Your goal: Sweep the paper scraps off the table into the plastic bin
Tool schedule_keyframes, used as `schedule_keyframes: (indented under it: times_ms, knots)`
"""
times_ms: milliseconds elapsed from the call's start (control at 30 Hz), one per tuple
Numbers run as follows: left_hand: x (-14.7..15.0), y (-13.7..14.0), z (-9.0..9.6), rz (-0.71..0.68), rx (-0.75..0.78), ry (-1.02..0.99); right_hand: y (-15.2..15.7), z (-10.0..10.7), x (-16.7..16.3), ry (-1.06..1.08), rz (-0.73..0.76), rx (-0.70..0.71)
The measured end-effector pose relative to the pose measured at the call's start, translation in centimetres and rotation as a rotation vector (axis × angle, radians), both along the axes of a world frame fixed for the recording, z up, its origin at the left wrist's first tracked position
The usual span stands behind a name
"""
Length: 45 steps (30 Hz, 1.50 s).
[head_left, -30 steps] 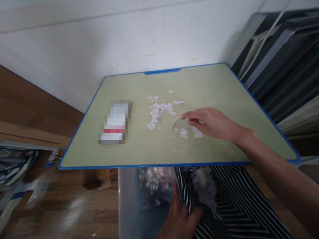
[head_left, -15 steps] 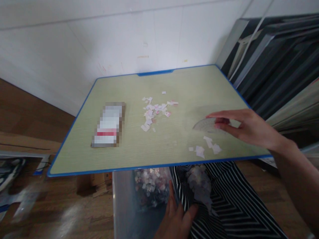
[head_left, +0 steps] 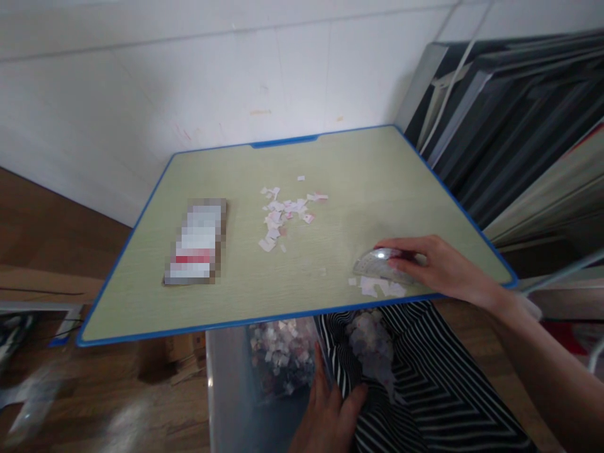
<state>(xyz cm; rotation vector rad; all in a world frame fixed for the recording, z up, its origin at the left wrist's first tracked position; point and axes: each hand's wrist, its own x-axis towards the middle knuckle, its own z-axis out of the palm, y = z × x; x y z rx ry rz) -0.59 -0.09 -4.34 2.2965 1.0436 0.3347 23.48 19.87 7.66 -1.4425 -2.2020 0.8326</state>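
My right hand point(head_left: 419, 264) pinches a clear half-round protractor point(head_left: 384, 264), its straight side hidden by my fingers. The protractor's lower edge meets a small cluster of white paper scraps point(head_left: 372, 287) by the front edge of the table point(head_left: 226, 283). More paper scraps point(head_left: 278, 217), white and pinkish, lie loose mid-table. Below the table, my left hand point(head_left: 325, 402) is closed over the right side of a clear plastic bin point(head_left: 226, 390), thumb towards the striped cloth. A heap of paper bits point(head_left: 283, 352) is inside the bin.
A blurred-out flat rectangular object point(head_left: 195, 242) lies on the table's left part. Black-and-white striped cloth point(head_left: 438, 377) covers the lap, with scraps point(head_left: 372, 343) in its fold. A white wall point(head_left: 212, 82) stands behind; dark panels point(head_left: 514, 113) lean at the right.
My right hand has moved the protractor towards the table's front edge, and the nearby scraps are now bunched closer together there. My left hand stays at the bin. The view has shifted slightly.
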Motion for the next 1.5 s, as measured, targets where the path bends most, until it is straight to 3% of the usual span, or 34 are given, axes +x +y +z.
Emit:
schedule_keyframes:
  times_ms: [167, 367, 800, 1000, 1133, 1500]
  knots:
    - [0.1, -0.1, -0.4, 0.004, 0.041, -0.011, -0.1, -0.2, -1.0, 0.005, 0.059, 0.01]
    - [0.2, 0.1, -0.3, -0.006, -0.017, 0.028, -0.3, 0.3, -2.0, 0.048, 0.226, -0.071]
    - [0.2, -0.1, -0.9, 0.024, 0.042, 0.002, -1.3, 1.4, -1.3, 0.069, 0.424, 0.092]
    - [0.8, -0.3, 0.0, 0.107, 0.015, 0.065, -1.1, 1.6, -0.3, 0.071, 0.31, 0.07]
    - [0.5, -0.1, 0.2, 0.052, -0.002, 0.028, -0.9, 0.9, 0.2, 0.053, 0.213, 0.018]
    - [0.1, -0.5, -1.2, 0.075, -0.037, -0.008, -1.4, 1.4, 0.0, 0.064, 0.264, -0.093]
